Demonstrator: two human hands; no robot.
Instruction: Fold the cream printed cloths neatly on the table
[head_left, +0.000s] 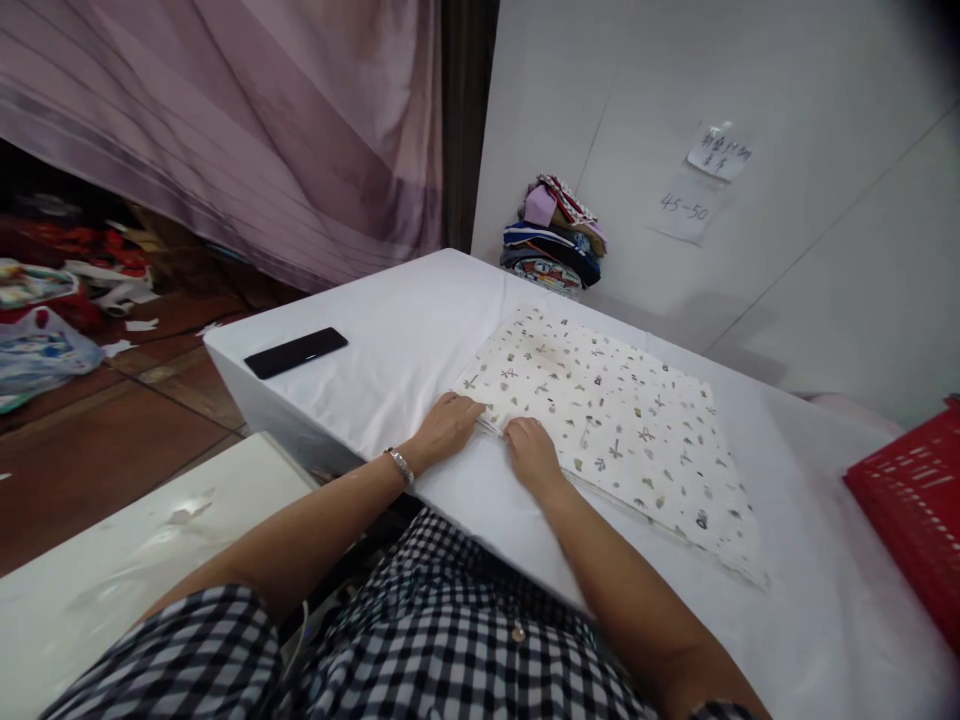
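The near-left edge of the cloth (611, 415) on the bench (390, 350) is pinched by both hands, left (448, 424) and right (531, 452), set close together.

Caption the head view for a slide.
Both hands, left hand and right hand, press the near edge of a printed cloth on a white table.

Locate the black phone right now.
In the head view the black phone lies flat near the left corner of the white table, apart from the left hand and the patterned cloth to its right.
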